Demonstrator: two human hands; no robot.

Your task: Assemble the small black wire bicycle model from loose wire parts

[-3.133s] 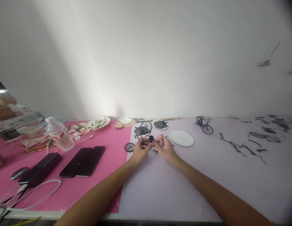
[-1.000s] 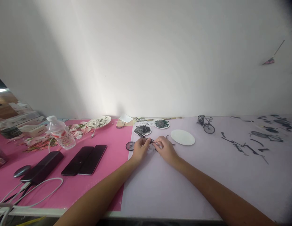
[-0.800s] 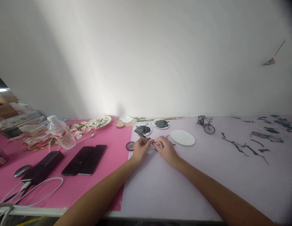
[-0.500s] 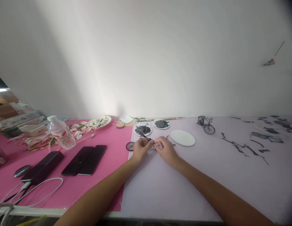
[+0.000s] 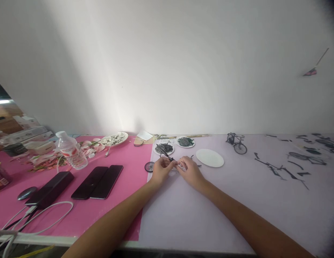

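A thin black model part (image 5: 167,155) is pinched in the fingers of my left hand (image 5: 161,171). My right hand (image 5: 191,172) meets it from the right, its fingertips closed at the part's lower end; whether they grip the same part is too small to tell. A small black spoked wheel (image 5: 149,167) lies just left of my left hand. Behind my hands are two white plates of dark small parts, the left plate (image 5: 155,149) and the right plate (image 5: 185,146). The white oval plate (image 5: 210,158) to the right of my right hand is bare.
A small model bicycle (image 5: 236,143) stands at the back right, with dark loose parts (image 5: 282,168) farther right. On the pink mat (image 5: 113,218) lie two phones (image 5: 98,182), a black box (image 5: 50,189) with white cables, and a plastic bottle (image 5: 72,150).
The view has shifted very slightly. My hands stay together in nearly the same place, with the black part still between them.
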